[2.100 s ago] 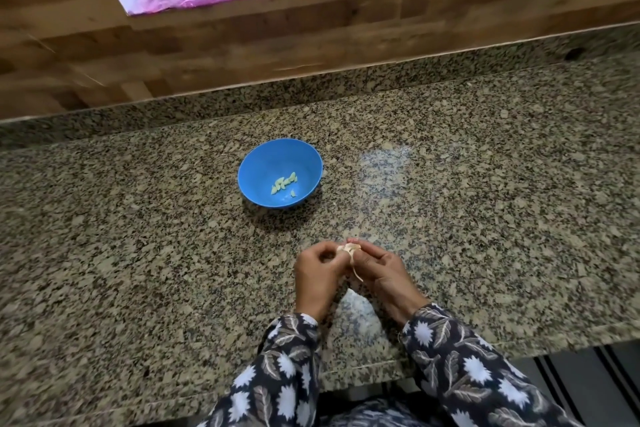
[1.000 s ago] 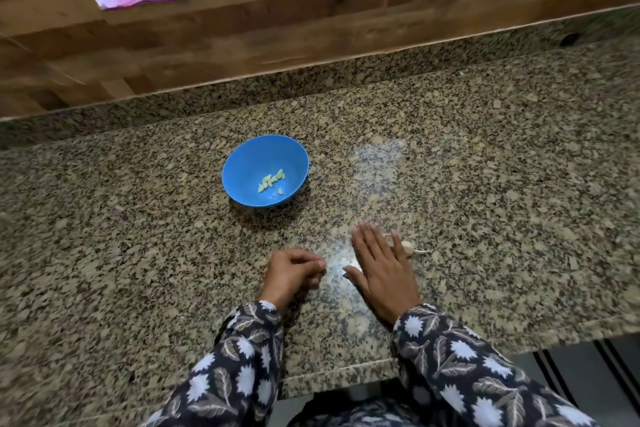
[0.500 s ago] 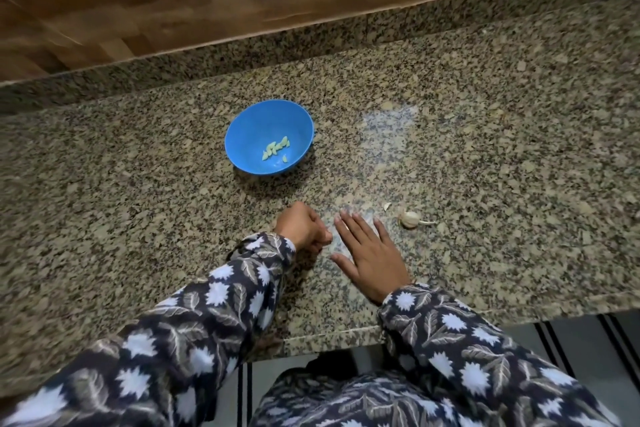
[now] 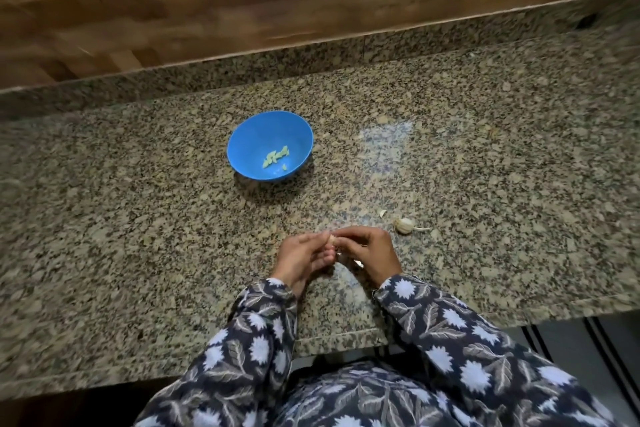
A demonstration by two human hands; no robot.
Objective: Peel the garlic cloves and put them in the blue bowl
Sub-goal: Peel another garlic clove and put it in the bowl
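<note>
Granite counter (image 4: 138, 218) — left hand (image 4: 303, 258) and right hand (image 4: 372, 250) together, curled fingers pinching one garlic clove (image 4: 333, 238)

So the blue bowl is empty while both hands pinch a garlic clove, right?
Not empty: the head view shows several peeled cloves lying in the blue bowl. The left hand and right hand do pinch a garlic clove between them.

Your blue bowl (image 4: 256, 135) sits upright just above centre frame, with a few pale peeled cloves (image 4: 276, 158) clustered inside. Right of centre lies a papery garlic piece (image 4: 404, 225), with a sliver (image 4: 382, 213) just to its upper left. At centre, your left hand (image 4: 304, 253) and right hand (image 4: 367, 250) pinch one clove (image 4: 332, 238).
</note>
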